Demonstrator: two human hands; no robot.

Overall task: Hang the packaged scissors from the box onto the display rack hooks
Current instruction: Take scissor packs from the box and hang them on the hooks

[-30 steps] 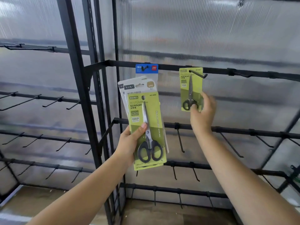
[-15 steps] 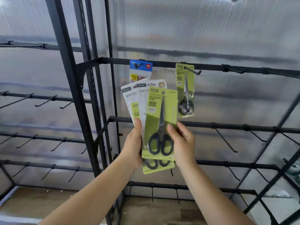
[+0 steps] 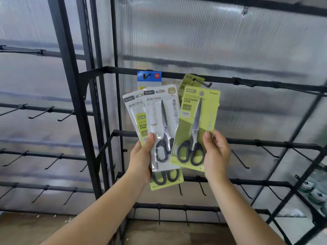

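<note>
Right hand [image 3: 216,152] pinches the green scissors pack [image 3: 196,128], left hand [image 3: 142,156] grips the fanned stack [image 3: 155,124], which could slip loose.

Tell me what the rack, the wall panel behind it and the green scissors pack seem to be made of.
Rack: likely metal with a matte black coating, judging by its thin, rigid bars and hooks. Wall panel: apparently translucent ribbed plastic; light glows through fine vertical lines. Green scissors pack: printed card, probably under clear plastic; blades look like shiny steel, handles black plastic.
</note>
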